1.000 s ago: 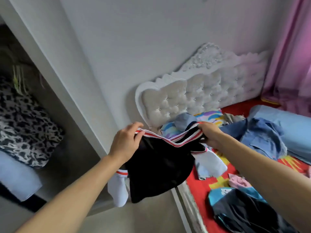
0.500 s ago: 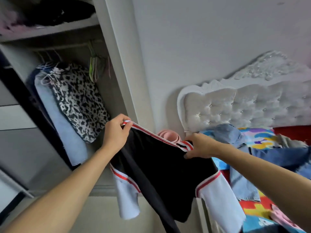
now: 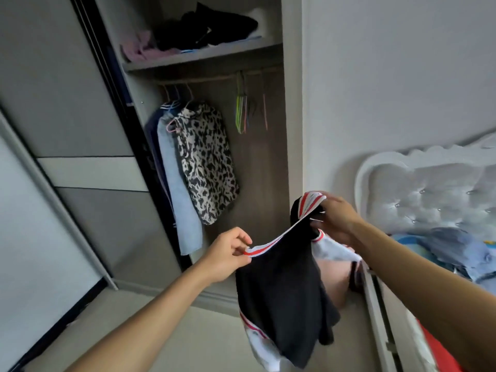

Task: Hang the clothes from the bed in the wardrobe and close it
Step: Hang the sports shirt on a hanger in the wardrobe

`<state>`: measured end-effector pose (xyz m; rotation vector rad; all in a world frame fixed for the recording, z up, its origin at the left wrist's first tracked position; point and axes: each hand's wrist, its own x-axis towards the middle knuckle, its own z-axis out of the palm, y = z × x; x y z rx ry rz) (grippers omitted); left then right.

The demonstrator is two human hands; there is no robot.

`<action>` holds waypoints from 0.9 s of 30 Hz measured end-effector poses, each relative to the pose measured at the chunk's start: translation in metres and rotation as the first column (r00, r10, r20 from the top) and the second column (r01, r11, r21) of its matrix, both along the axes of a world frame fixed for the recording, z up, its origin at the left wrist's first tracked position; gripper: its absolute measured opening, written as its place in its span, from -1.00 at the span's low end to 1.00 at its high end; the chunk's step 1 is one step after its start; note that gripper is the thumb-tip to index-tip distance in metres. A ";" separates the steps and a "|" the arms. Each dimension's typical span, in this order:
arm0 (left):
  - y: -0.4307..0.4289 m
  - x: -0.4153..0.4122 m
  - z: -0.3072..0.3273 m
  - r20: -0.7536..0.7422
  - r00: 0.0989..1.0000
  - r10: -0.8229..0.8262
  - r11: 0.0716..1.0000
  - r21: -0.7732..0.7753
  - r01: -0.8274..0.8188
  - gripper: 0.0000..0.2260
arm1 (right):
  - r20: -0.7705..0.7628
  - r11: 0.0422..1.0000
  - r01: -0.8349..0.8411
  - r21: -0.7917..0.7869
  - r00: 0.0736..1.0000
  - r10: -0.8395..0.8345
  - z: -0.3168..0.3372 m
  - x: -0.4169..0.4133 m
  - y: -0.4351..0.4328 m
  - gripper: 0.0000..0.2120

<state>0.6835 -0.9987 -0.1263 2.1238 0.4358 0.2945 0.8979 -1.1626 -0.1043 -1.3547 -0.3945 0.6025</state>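
While you face the open wardrobe (image 3: 292, 108), your left hand (image 3: 225, 257) pinches the striped collar of the black top (image 3: 284, 291) between thumb and curled fingers, and your right hand (image 3: 339, 220) grips the collar's other end. The top hangs between your hands, in front of the wardrobe and beside the bed (image 3: 429, 189). Empty hangers (image 3: 243, 111) hang on the rail, right of a spotted garment (image 3: 206, 162). More clothes (image 3: 453, 248) lie on the bed.
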 end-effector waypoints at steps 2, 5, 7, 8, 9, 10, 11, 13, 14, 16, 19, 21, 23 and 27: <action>0.022 -0.005 -0.004 -0.014 0.998 0.061 0.998 -0.031 -0.061 -0.77 | -0.113 0.991 -0.093 0.092 0.988 0.104 0.006 -0.008 0.020 -0.74; 0.050 -0.002 -0.003 -0.037 0.989 0.140 0.979 0.153 -0.133 -0.64 | -0.304 0.970 -0.132 0.203 0.933 0.190 0.013 -0.013 0.045 -0.68; 0.063 0.007 0.007 -0.028 0.989 0.144 0.967 0.218 -0.134 -0.39 | -0.347 0.952 -0.183 0.244 0.900 0.262 0.021 -0.016 0.064 -0.63; 0.069 0.013 0.012 -0.011 0.992 0.128 0.966 0.228 -0.122 -0.28 | -0.353 0.939 -0.214 0.268 0.885 0.302 0.027 -0.018 0.073 -0.63; 0.073 0.020 0.017 -0.005 0.995 0.100 0.966 0.239 -0.096 -0.20 | -0.353 0.927 -0.242 0.286 0.873 0.337 0.033 -0.018 0.082 -0.66; 0.075 0.028 0.022 -0.014 0.997 0.069 0.965 0.253 -0.064 -0.16 | -0.354 0.910 -0.275 0.312 0.855 0.379 0.037 -0.017 0.092 -0.72; 0.078 0.036 0.025 -0.025 0.999 0.043 0.968 0.247 -0.036 -0.17 | -0.355 0.898 -0.301 0.321 0.840 0.409 0.038 -0.012 0.102 -0.76; 0.085 0.052 0.026 -0.028 1.000 -0.001 0.983 0.186 0.006 -0.39 | -0.350 0.884 -0.336 0.326 0.826 0.443 0.036 0.004 0.125 -0.74; 0.089 0.060 0.025 -0.027 1.000 0.009 0.982 0.189 -0.004 -0.57 | -0.339 0.886 -0.337 0.319 0.832 0.439 0.035 0.014 0.136 -0.72; 0.103 0.074 0.019 0.013 0.994 0.108 0.963 0.248 -0.107 -0.73 | -0.328 0.897 -0.336 0.286 0.845 0.421 0.030 0.032 0.157 -0.71; 0.133 0.090 0.017 0.113 0.971 0.210 0.941 0.245 -0.232 -0.79 | -0.392 0.931 -0.286 0.225 0.849 0.356 0.004 0.063 0.191 -0.64; 0.157 0.097 0.021 0.160 0.951 0.264 0.906 0.297 -0.301 -0.84 | -0.428 0.949 -0.269 0.166 0.847 0.315 -0.020 0.082 0.213 -0.47; 0.186 0.103 0.023 0.209 0.912 0.354 0.854 0.326 -0.406 -0.83 | -0.433 0.923 -0.356 0.146 0.816 0.383 -0.040 0.091 0.233 -0.37; 0.234 0.101 0.021 0.255 0.808 0.531 0.773 0.245 -0.585 -0.86 | -0.183 0.735 -0.678 -0.018 0.724 0.664 -0.061 0.078 0.272 -0.48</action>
